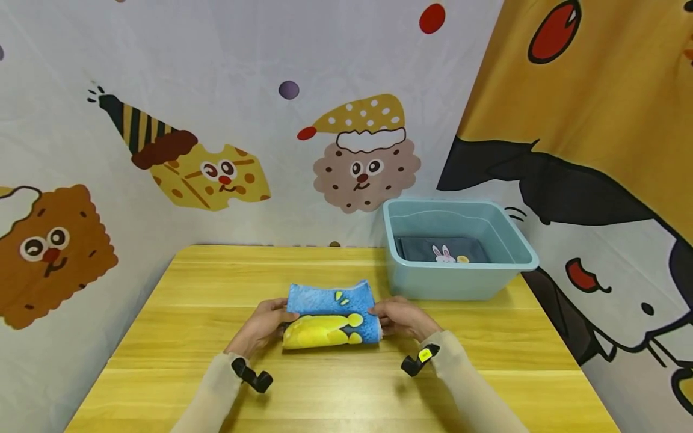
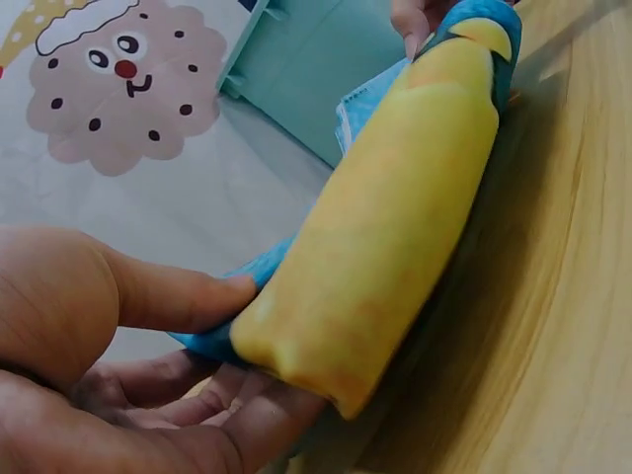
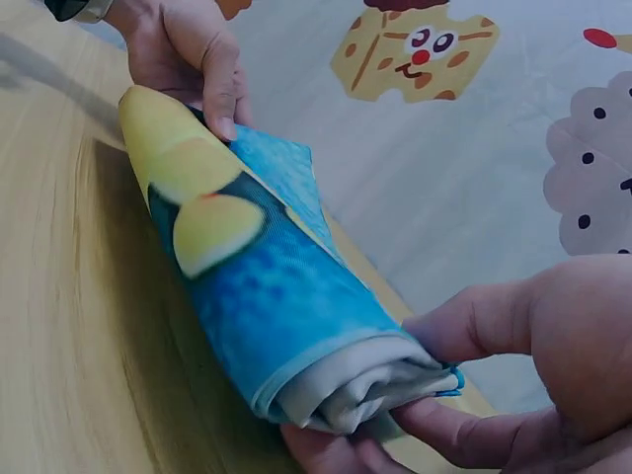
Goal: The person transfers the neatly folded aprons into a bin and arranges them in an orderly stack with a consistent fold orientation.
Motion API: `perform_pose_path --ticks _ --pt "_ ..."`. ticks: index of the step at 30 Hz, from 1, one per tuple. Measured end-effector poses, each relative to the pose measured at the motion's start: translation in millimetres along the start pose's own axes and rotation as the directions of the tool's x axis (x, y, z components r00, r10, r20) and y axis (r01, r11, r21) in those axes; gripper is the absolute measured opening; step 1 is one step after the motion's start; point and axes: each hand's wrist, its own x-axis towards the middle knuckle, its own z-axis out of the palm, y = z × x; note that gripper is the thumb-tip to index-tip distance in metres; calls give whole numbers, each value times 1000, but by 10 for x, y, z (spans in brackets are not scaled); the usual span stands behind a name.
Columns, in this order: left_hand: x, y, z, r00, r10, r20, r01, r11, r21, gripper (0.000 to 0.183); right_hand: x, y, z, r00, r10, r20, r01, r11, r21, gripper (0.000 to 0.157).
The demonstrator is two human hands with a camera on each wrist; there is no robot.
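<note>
A blue towel (image 1: 330,297) with a yellow print lies partly rolled up near the middle of the table. Its rolled part faces the person, while a flat blue flap extends behind it. My left hand (image 1: 262,325) holds the left end, thumb on top and fingers underneath. At the other end, my right hand (image 1: 405,317) grips the roll between thumb and fingers. In the right wrist view, white inner layers show at the open end of the towel (image 3: 267,306). The yellow side of the towel (image 2: 385,217) fills the left wrist view.
A light blue-green plastic bin (image 1: 444,284) stands at the table's back right. Inside it lies a dark grey folded item (image 1: 417,249) with a rabbit print. Behind the wooden table (image 1: 216,270) hangs a cartoon-patterned curtain (image 1: 216,48).
</note>
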Motion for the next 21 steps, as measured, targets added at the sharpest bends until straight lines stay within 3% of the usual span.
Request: perform_pose_path --ticks 7,14,21 --pt "1 24 -51 995 56 86 -51 996 -69 67 1 15 -48 993 -65 97 62 998 29 9" --pt "-14 64 -123 987 67 145 -50 992 -117 64 -11 47 -74 980 -76 183 52 990 135 9" --pt "-32 105 -143 975 75 210 -31 978 -206 62 -32 52 -113 949 -114 295 35 965 260 16"
